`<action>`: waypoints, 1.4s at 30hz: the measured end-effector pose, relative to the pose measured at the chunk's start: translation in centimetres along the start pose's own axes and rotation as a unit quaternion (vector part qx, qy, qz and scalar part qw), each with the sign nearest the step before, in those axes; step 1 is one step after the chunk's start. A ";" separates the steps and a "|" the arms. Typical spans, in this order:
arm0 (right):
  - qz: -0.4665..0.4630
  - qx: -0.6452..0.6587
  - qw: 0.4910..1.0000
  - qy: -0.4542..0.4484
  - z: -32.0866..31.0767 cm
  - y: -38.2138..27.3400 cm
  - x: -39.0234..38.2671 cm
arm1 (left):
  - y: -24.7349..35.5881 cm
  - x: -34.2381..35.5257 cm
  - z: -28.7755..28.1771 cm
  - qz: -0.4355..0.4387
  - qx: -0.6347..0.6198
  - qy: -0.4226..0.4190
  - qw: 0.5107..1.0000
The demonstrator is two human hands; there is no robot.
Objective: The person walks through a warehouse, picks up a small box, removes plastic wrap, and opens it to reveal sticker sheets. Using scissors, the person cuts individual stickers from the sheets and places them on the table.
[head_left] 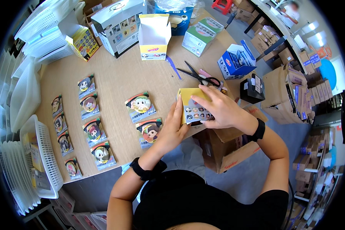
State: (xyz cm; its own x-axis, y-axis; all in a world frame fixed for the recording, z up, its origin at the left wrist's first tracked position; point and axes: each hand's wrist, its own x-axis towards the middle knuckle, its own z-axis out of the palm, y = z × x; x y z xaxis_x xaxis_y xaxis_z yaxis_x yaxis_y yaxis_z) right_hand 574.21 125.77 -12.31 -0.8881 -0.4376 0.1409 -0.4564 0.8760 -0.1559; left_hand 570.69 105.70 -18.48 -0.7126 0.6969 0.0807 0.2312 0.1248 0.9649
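Note:
A small yellow box point(189, 94) with rows of cartoon faces on its side is between my hands at the table's front edge. My left hand point(174, 125) presses along its left side with fingers stretched. My right hand point(220, 106) lies over its top and right side, thumb near the lower edge. Just left of my left hand are two flat packets with round character badges, the lower packet point(149, 132) and the upper packet point(140, 106). Black scissors point(200, 74) lie behind the box, blades spread.
More badge packets point(91, 103) lie in columns on the table's left. Along the back stand an open yellow-white box point(154, 42), a large grey box point(118, 28) and green boxes point(201, 36). A blue box point(237, 61) and a black box point(252, 89) stand right. White baskets point(46, 153) line the left edge; an open carton point(234, 153) sits below right.

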 end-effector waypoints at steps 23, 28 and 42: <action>0.087 0.369 0.925 0.014 -2.6 1.8 0.4 | 1.7 -1.7 -0.3 -0.020 0.076 -0.028 0.997; 0.232 0.375 0.890 0.116 -1.5 2.4 2.1 | 2.5 -1.0 -0.7 0.003 0.193 -0.045 0.980; 0.361 0.298 0.870 0.156 2.1 2.7 3.1 | 0.8 -1.8 -1.2 -0.034 -0.118 0.053 0.991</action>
State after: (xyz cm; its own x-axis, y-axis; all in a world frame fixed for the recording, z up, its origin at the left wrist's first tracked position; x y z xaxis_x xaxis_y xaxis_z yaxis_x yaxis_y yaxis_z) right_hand 570.12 126.39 -14.34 -0.9392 0.3410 0.0391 0.1850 0.5987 -0.7793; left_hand 571.40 103.69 -17.59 -0.7898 0.6128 0.0276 0.0276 -0.0094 0.9996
